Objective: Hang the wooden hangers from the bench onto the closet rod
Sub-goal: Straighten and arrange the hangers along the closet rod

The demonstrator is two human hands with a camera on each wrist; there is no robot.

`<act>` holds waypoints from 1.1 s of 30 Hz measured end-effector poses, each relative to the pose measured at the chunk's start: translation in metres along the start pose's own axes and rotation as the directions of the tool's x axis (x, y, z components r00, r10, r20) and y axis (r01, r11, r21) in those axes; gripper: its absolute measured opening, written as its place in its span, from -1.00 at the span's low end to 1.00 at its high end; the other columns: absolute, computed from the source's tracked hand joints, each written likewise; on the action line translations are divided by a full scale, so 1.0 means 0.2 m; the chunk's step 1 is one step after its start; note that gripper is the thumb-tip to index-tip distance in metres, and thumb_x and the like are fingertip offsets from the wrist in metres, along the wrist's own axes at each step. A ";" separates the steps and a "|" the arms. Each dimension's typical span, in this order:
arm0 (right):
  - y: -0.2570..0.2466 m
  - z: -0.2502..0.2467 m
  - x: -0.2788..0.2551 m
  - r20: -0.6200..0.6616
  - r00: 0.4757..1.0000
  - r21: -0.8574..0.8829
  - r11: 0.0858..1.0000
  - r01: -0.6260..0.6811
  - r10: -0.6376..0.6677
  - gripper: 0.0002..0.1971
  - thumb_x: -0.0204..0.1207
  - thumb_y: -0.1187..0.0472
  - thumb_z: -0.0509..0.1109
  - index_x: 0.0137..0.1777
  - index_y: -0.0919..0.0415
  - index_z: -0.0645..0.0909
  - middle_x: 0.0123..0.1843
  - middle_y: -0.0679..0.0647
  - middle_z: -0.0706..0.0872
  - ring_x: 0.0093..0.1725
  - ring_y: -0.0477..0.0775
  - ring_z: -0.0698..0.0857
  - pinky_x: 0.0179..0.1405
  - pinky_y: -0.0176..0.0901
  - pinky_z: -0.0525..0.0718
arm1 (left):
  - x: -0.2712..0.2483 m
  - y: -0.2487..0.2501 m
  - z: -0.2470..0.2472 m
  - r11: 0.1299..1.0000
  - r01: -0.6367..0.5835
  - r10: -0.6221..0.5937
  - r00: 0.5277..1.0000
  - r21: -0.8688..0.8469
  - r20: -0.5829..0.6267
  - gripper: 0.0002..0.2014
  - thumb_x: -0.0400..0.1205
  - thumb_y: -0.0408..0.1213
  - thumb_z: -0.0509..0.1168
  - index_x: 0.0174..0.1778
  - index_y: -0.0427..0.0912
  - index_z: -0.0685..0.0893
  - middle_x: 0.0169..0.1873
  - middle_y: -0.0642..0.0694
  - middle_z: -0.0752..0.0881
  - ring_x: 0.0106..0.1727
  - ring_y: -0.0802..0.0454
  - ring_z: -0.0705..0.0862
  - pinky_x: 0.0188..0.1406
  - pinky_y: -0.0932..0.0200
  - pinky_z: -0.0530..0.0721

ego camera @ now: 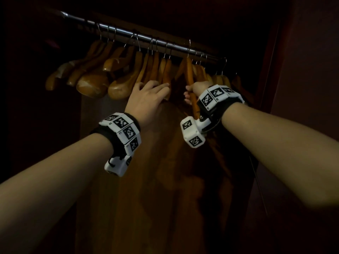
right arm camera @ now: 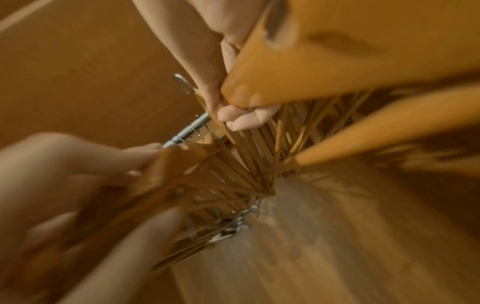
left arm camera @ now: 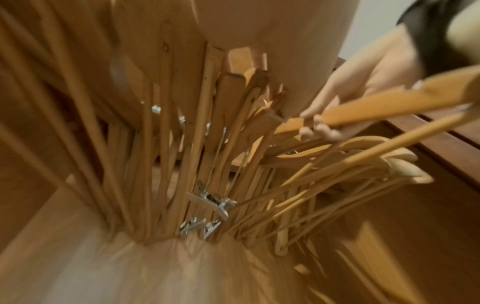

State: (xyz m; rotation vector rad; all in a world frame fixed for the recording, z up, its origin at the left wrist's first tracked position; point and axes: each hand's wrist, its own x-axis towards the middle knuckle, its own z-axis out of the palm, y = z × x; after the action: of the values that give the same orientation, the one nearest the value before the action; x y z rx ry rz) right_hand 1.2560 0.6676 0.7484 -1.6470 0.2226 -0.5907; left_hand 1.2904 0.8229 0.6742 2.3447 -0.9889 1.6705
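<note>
A metal closet rod (ego camera: 128,34) runs from upper left to right inside a dark wardrobe, with several wooden hangers (ego camera: 95,83) hooked on it. My right hand (ego camera: 197,88) grips the arm of one wooden hanger (ego camera: 189,76) whose hook sits over the rod; the same grip shows in the left wrist view on the held hanger (left arm camera: 363,111) and in the right wrist view at my right fingers (right arm camera: 241,117). My left hand (ego camera: 148,94) lies with straight fingers against the hung hangers left of it, pressing on them. The bench is not in view.
The wardrobe's right side panel (ego camera: 271,74) stands close to the last hangers. The wooden back wall (ego camera: 146,180) and floor (left arm camera: 130,267) lie below. Metal clips (left arm camera: 210,201) hang from some hangers' bars.
</note>
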 end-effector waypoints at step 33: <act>-0.11 0.02 0.39 0.045 0.987 -0.246 0.956 0.162 -0.155 -0.95 0.67 0.36 0.16 0.01 0.28 0.45 -0.27 0.09 0.60 -0.56 -0.01 0.66 -0.69 -0.20 0.67 | -0.05 -0.02 0.07 0.997 -0.010 -0.002 0.990 -0.083 -0.138 -0.59 0.48 -0.38 0.36 0.27 -0.17 0.58 0.41 -0.06 0.56 0.42 -0.19 0.49 0.17 -0.28 0.48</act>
State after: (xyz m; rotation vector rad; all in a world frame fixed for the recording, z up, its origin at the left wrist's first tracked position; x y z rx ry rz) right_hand 1.3205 0.6382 0.7894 -1.9275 0.1513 -0.6845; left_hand 1.3028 0.8241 0.6608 2.1441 -1.0166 1.7310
